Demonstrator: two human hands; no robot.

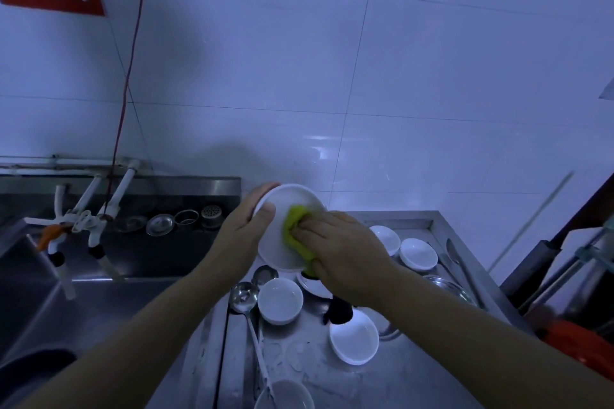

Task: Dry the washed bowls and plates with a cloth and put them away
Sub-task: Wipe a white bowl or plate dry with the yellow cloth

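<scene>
My left hand (247, 226) holds a white plate (277, 242) tilted up above the steel counter, thumb on its rim and fingers behind it. My right hand (342, 249) presses a yellow-green cloth (294, 221) against the plate's inner face. Below the hands several white bowls lie on the counter: one (280, 300) in the middle, one (354, 337) nearer me on the right, two (418, 254) at the back right. Another bowl (284, 395) sits at the bottom edge.
A steel ladle (244, 297) lies beside the middle bowl, its handle running toward me. A steel sink (40, 305) with white taps (99, 219) is to the left, with strainers and plugs on its back ledge. Steel utensils (457, 259) lie at the counter's right edge. White tiled wall behind.
</scene>
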